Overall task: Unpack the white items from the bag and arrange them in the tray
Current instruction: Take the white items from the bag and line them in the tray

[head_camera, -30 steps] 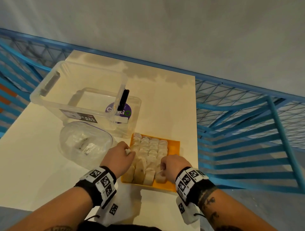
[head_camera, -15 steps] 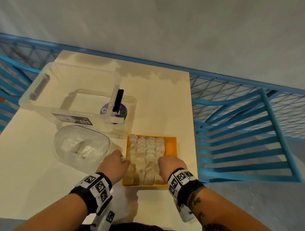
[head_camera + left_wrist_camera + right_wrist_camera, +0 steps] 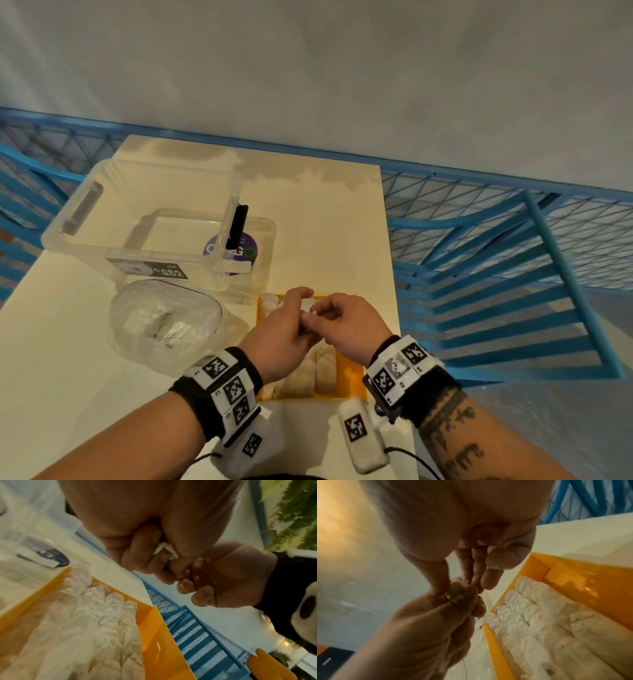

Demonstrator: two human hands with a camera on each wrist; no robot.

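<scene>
The orange tray lies at the table's near right, packed with rows of white rolled items. Both hands hover above it and meet. My left hand curls its fingers round one small white item. In the left wrist view the item peeks out between the curled fingers. My right hand pinches the item's end with thumb and fingertips, seen close up in the right wrist view. The clear plastic bag lies left of the tray, with a few white pieces inside.
A clear plastic storage box stands behind the bag and tray. The table's right edge runs just beside the tray, with blue metal railing beyond. The tray's far right strip shows bare orange.
Both hands have lifted off the tray's near rows and come together above it. They now hold one white item between them. The head view has tilted.
</scene>
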